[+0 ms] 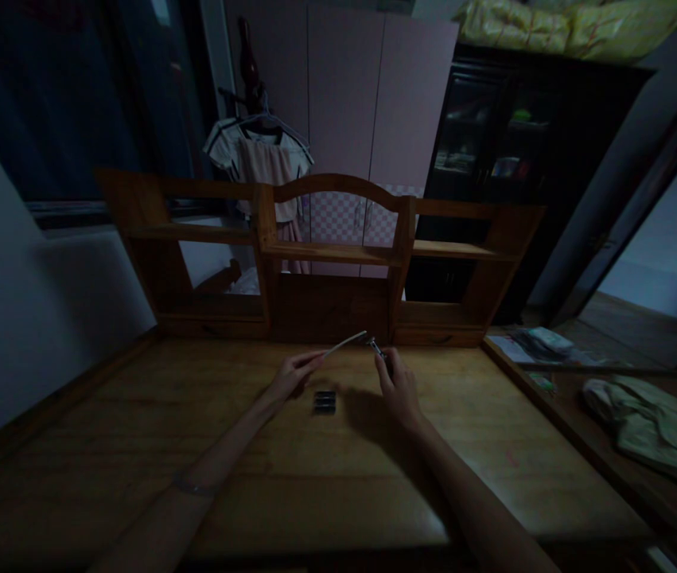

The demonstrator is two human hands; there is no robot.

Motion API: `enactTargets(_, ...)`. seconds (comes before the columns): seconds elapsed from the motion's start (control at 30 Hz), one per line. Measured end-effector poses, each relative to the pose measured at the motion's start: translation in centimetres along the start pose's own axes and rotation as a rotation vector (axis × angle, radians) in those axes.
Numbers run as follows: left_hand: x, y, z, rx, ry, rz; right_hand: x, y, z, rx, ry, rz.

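Beyond the dark pieces (324, 403), a pale strip (345, 343) is pinched in the closed left hand (289, 377), a metallic tool (375, 348) clasped in the right hand (398, 389); alignment seems underway, steadiness next called for.

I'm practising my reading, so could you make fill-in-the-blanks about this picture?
Of the left hand and right hand, the pale strip is in the ____ one. The silvery tool is in the ____ hand. Behind the desk, the tall wardrobe is coloured ____. The bundles on the dark cabinet are coloured ____.

Missing words: left; right; pink; yellow.
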State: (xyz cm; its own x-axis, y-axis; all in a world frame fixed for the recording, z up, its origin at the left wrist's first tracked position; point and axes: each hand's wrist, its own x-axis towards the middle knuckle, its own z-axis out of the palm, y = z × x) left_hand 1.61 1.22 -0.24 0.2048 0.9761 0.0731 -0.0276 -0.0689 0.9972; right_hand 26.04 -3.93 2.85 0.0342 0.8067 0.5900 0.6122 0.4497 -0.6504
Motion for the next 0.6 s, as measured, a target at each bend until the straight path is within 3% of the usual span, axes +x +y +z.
enactTargets(0.17, -0.26, 0.44, 0.12, 0.034, -0.045, -0.003, -0.01, -0.03, -0.05, -0.002, 0.003, -0.004)
enactTargets(0.6, -0.51, 0.91, 0.45, -0.016, -0.014, -0.01, -0.03, -0.27, -0.17, -0.011, 0.002, 0.008)
